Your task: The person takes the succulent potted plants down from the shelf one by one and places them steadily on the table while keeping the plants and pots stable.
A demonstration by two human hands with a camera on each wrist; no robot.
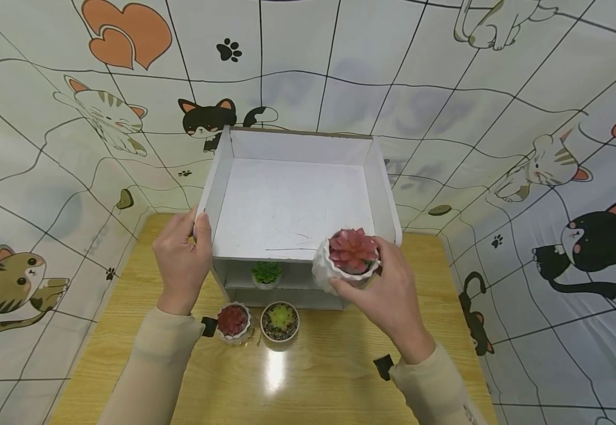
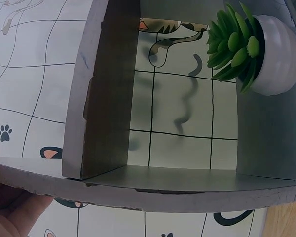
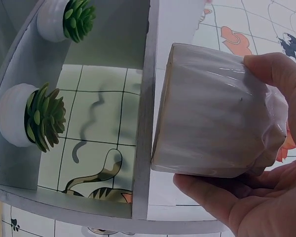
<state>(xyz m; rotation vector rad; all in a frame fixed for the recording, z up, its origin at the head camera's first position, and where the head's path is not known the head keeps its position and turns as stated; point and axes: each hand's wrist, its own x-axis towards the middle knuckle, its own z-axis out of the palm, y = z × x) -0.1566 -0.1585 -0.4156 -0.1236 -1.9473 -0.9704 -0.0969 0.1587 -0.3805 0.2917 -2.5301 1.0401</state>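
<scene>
My right hand (image 1: 387,295) holds a white ceramic pot (image 3: 212,113) with a red succulent (image 1: 353,252), thumb on one side and fingers on the other. The pot is at the front right edge of the white shelf unit's (image 1: 292,200) top; whether its base touches the board I cannot tell. My left hand (image 1: 182,260) grips the unit's left side panel near the front, fingers partly hidden behind it. Inside the unit, a green succulent in a white pot (image 3: 19,116) stands on a board, with a second green succulent (image 3: 79,22) farther along.
On the wooden table (image 1: 318,378), before the unit, stand a red succulent in a scalloped white pot (image 1: 233,321) and a yellow-green succulent in a round pot (image 1: 280,321). A cat-patterned tiled cloth (image 1: 297,53) surrounds the table behind and at the sides.
</scene>
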